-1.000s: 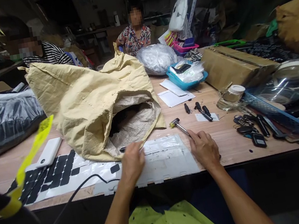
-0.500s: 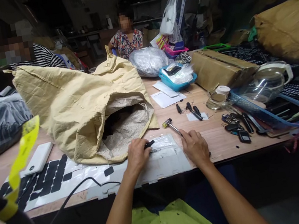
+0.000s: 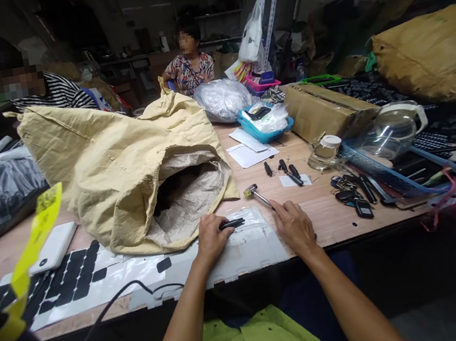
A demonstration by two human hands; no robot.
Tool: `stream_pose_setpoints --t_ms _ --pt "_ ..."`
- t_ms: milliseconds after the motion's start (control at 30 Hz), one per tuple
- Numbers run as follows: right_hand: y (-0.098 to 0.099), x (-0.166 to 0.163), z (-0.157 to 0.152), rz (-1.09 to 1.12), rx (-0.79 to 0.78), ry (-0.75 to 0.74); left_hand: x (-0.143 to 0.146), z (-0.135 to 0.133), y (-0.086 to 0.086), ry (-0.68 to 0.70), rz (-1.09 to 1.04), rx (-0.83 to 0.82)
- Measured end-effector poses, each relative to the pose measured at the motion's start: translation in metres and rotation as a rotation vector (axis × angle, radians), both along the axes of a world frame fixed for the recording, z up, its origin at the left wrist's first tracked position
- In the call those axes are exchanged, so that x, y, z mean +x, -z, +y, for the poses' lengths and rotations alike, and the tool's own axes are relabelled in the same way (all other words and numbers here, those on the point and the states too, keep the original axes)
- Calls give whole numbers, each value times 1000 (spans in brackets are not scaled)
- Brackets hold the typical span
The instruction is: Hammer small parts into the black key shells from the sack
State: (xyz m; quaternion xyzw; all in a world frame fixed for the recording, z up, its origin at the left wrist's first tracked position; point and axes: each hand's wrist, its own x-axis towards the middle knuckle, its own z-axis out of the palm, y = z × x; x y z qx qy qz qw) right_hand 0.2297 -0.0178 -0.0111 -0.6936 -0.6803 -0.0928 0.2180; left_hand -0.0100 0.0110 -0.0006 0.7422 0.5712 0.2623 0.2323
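Note:
My left hand (image 3: 210,238) rests on a clear plastic sheet (image 3: 248,246) at the table's front edge, fingers curled round a slim black tool (image 3: 232,224) that pokes out to the right. My right hand (image 3: 293,225) lies closed over the handle of a small hammer (image 3: 255,194), whose yellow-tipped head points away toward the sack. Just behind my left hand gapes the mouth of a big tan woven sack (image 3: 120,160) with dark contents inside.
A sheet of black key pads (image 3: 59,279), a white power bank (image 3: 53,247) and a black cable (image 3: 113,299) lie to the left. Screwdrivers (image 3: 287,170), a jar (image 3: 324,152), key fobs (image 3: 353,195), a blue tray (image 3: 403,163) and a cardboard box (image 3: 322,107) crowd the right. Two people sit across the table.
My left hand has taken up the slim black tool near the sack's mouth and drawn it onto the plastic sheet. My right hand has stayed on the hammer handle. The view shifted right.

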Motion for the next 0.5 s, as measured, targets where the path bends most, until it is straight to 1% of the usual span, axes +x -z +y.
stream_pose_setpoints --t_ms 100,200,267,333,500 --pt "-10 -9 -18 164 23 -71 3 2 -3 -11 -10 -18" --pt "-15 -26 -40 382 27 -248 4 3 -3 -27 -17 -31" --pt "-16 -36 -52 460 16 -351 4 4 -3 -42 -28 -45" --pt "-15 -43 -60 476 18 -395 5 4 -1 -51 -41 -56" --pt "-9 -44 -69 403 46 -409 7 4 -2 -66 -56 -68"
